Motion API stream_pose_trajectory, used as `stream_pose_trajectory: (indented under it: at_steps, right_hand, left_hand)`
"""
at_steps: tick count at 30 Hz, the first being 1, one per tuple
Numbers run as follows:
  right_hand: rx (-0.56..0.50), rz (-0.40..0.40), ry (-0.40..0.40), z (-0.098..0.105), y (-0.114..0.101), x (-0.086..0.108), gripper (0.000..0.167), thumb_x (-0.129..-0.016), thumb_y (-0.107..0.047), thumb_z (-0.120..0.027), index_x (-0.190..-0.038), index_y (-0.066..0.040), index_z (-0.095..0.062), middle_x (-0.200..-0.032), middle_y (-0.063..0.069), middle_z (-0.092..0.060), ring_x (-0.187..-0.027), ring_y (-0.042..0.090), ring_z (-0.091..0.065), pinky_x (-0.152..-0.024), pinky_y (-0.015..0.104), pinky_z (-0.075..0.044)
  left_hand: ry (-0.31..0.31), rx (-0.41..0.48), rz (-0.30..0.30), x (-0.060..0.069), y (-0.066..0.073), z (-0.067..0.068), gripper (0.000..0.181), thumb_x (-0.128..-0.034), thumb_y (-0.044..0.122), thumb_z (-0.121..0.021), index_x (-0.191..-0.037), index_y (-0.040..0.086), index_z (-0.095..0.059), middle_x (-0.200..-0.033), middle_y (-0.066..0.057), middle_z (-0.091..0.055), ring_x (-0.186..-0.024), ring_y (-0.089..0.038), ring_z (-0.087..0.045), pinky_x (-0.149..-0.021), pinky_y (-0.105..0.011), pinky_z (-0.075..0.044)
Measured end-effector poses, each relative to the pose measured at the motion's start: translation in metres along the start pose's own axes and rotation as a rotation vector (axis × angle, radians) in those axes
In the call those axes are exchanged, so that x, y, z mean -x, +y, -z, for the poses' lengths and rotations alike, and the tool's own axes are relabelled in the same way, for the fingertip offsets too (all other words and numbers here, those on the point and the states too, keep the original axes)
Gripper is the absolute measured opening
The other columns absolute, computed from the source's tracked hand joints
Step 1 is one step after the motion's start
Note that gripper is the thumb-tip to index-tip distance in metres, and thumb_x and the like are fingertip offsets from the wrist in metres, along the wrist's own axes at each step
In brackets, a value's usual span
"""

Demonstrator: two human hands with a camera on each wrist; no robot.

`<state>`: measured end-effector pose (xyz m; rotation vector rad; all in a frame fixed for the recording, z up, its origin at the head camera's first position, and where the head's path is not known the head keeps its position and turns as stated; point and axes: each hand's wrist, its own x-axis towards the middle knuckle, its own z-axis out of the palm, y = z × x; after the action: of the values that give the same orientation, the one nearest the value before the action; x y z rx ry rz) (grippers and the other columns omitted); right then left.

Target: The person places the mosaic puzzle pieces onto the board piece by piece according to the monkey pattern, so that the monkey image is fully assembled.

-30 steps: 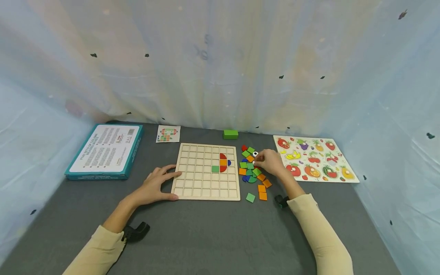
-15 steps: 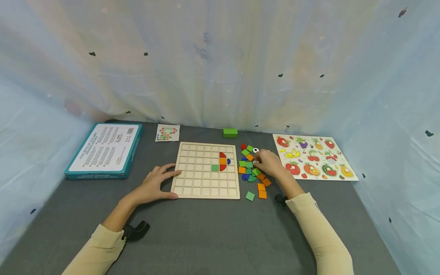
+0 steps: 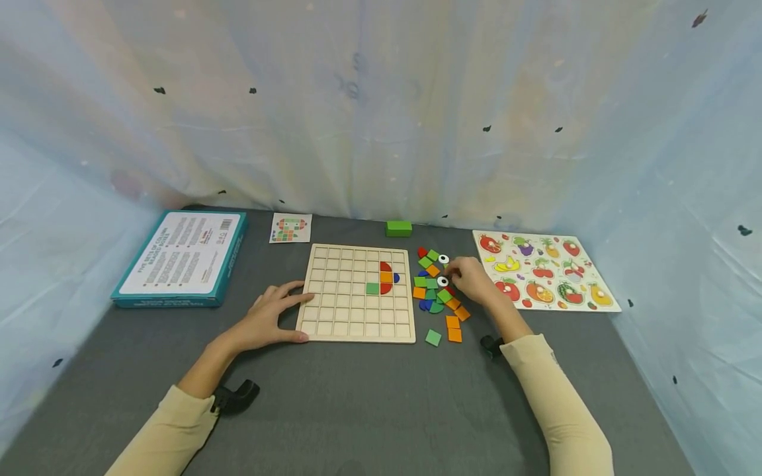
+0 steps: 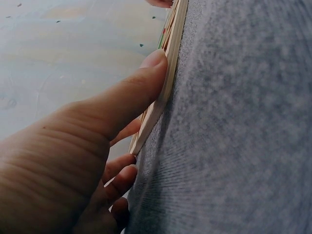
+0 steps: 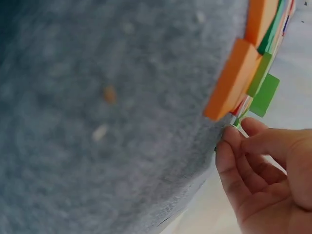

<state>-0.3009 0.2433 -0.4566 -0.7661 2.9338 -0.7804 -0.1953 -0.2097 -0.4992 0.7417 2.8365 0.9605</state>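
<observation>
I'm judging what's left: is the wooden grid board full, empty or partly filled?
Partly filled: the board holds a few coloured pieces toward its right; most of it is bare.

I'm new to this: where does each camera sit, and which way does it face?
Head: worn on the head, facing forward and down at the board and tiles; left hand, right hand and sleeves show.
Left wrist: worn there, facing the board's edge; that hand shows close up.
Right wrist: worn there, facing an orange tile; that hand shows close up.
Shared: head and left wrist show the left hand touching the board.
</observation>
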Motion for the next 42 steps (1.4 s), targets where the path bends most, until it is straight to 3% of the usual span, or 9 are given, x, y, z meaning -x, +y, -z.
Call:
stream_pose_trajectory:
  at_steps: [7,11,18,23,33,42]
  right_hand:
    - [-0.045,-0.077,-0.075,-0.004,-0.006,0.0,0.013,-0.096,-0.007,-0.066,-0.102,0.005,-0.068,-0.083,0.01,-0.06,-0.068,0.02,-0.051,-0.065,0.034,-0.043]
    - [-0.104,-0.122,-0.098,-0.004,-0.011,0.0,0.01,-0.094,-0.005,-0.068,-0.093,0.002,-0.061,-0.079,0.009,-0.058,-0.068,0.021,-0.05,-0.066,0.035,-0.043]
    - [-0.201,-0.076,-0.002,-0.009,-0.021,-0.014,0.009,-0.096,-0.003,-0.066,-0.101,0.003,-0.07,-0.088,0.012,-0.065,-0.069,0.025,-0.061,-0.067,0.036,-0.051]
    - [-0.294,-0.043,-0.075,-0.016,-0.048,-0.037,0.017,-0.096,0.001,-0.064,-0.109,0.006,-0.072,-0.093,0.015,-0.067,-0.074,0.031,-0.067,-0.068,0.04,-0.055]
    - [-0.256,0.081,-0.235,-0.049,-0.097,-0.076,0.015,-0.093,0.002,-0.067,-0.105,0.0,-0.076,-0.105,0.011,-0.071,-0.09,0.023,-0.063,-0.079,0.032,-0.051]
    - [-0.09,0.142,-0.207,-0.056,-0.108,-0.079,0.012,-0.091,0.0,-0.07,-0.101,-0.002,-0.076,-0.088,0.007,-0.068,-0.074,0.017,-0.058,-0.067,0.028,-0.047]
  left_hand:
    - [0.002,-0.003,0.004,0.0,-0.001,0.001,0.087,-0.0772,0.056,-0.08,-0.149,0.018,-0.05,-0.158,-0.012,-0.03,-0.127,-0.034,-0.034,-0.094,-0.065,-0.031]
    - [0.0,-0.007,0.002,0.0,-0.001,0.0,0.086,-0.0776,0.056,-0.08,-0.149,0.018,-0.05,-0.158,-0.012,-0.031,-0.126,-0.034,-0.035,-0.094,-0.064,-0.031]
    - [0.009,0.003,-0.009,0.0,-0.001,0.0,0.086,-0.0773,0.056,-0.08,-0.149,0.018,-0.05,-0.158,-0.012,-0.031,-0.127,-0.034,-0.034,-0.095,-0.064,-0.03]
    - [0.017,-0.005,-0.022,0.0,-0.001,-0.001,0.086,-0.077,0.056,-0.081,-0.148,0.018,-0.051,-0.157,-0.013,-0.032,-0.126,-0.033,-0.035,-0.094,-0.064,-0.031]
    - [0.001,0.008,-0.016,-0.001,0.001,-0.002,0.086,-0.0773,0.057,-0.08,-0.149,0.018,-0.05,-0.158,-0.013,-0.031,-0.127,-0.034,-0.035,-0.096,-0.065,-0.029]
    - [0.006,0.01,-0.019,0.0,0.0,0.0,0.086,-0.0775,0.055,-0.081,-0.148,0.017,-0.05,-0.157,-0.014,-0.031,-0.127,-0.035,-0.035,-0.096,-0.065,-0.029]
